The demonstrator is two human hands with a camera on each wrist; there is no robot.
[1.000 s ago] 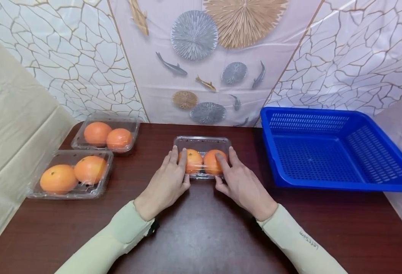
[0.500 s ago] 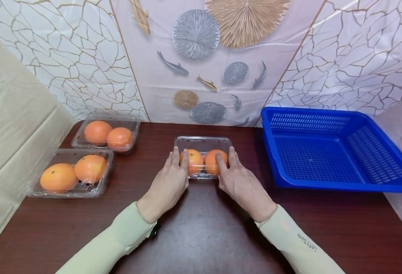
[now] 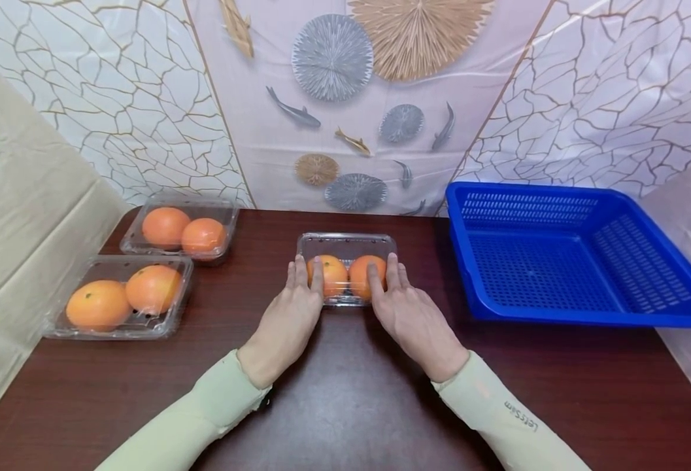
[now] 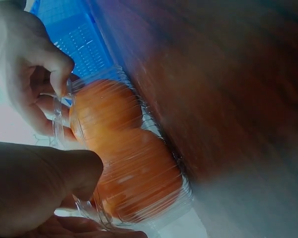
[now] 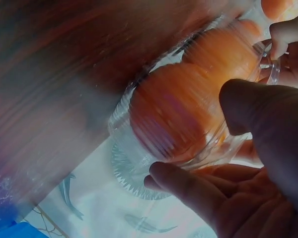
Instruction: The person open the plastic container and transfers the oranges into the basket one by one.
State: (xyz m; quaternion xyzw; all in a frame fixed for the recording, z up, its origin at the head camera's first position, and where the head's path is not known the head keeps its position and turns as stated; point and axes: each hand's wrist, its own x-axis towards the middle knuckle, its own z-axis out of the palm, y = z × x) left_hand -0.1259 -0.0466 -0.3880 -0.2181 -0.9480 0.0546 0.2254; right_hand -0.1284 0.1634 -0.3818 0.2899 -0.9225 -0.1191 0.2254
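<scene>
A clear plastic clamshell box [image 3: 348, 243] with two oranges [image 3: 335, 278] inside stands mid-table; its lid lies over the fruit. The left hand [image 3: 283, 327] is at its left front corner, index and middle fingers extended over the lid. At the right front corner, the right hand [image 3: 417, 324] mirrors this. Both thumbs are hidden in the head view. In the left wrist view, the right hand [image 4: 27, 69] pinches the box's rim between thumb and fingers. In the right wrist view, the right thumb and fingers lie on either side of the rim, and the left hand [image 5: 290, 47] pinches it farther along.
Two more clear boxes, one in front [image 3: 177, 320] and one behind [image 3: 230, 229], stand at the left, each with two oranges. A blue perforated plastic basket [image 3: 557, 314] stands at the right. A patterned sheet [image 3: 357, 157] hangs behind the dark wooden table [image 3: 345, 405].
Both thumbs, visible beside the box's front edge one second ago, have moved in under the hands. The hands have drawn slightly closer together; the box has stayed in place.
</scene>
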